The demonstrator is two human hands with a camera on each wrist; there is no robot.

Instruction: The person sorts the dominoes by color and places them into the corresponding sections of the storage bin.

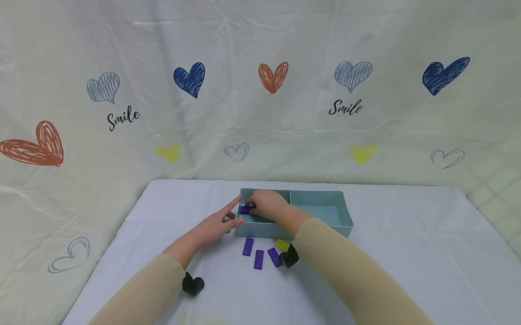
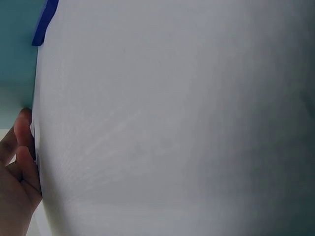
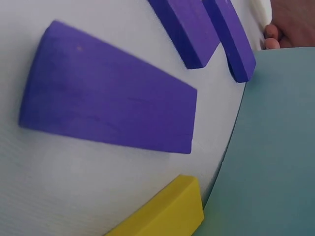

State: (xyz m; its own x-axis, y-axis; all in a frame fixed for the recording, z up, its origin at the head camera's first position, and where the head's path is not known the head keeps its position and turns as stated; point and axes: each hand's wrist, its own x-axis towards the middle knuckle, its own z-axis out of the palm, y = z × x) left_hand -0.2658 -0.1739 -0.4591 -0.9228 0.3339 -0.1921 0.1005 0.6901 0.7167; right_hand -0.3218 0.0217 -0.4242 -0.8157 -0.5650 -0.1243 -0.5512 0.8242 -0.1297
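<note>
Inside the left compartment (image 1: 260,218) of the teal box (image 1: 264,229), right hand (image 1: 267,204) pinches a purple block (image 1: 246,210). Block sits at the fingertips, sticking out leftward toward the box's left wall; can't tell if it touches the compartment floor. Left hand (image 1: 213,228) grasps nothing visible: index finger and thumb stretched out, tips at the box's left end, other fingers bent. On the white cloth (image 1: 402,248), below the grip and outside the box's front wall, more purple: left block (image 1: 248,246), middle block (image 1: 258,260), right block (image 1: 274,257). Yellow block (image 1: 282,244) just beside the right block, near the right sleeve (image 1: 345,256). Divider (image 1: 290,197) stands to the right of the grip.
</note>
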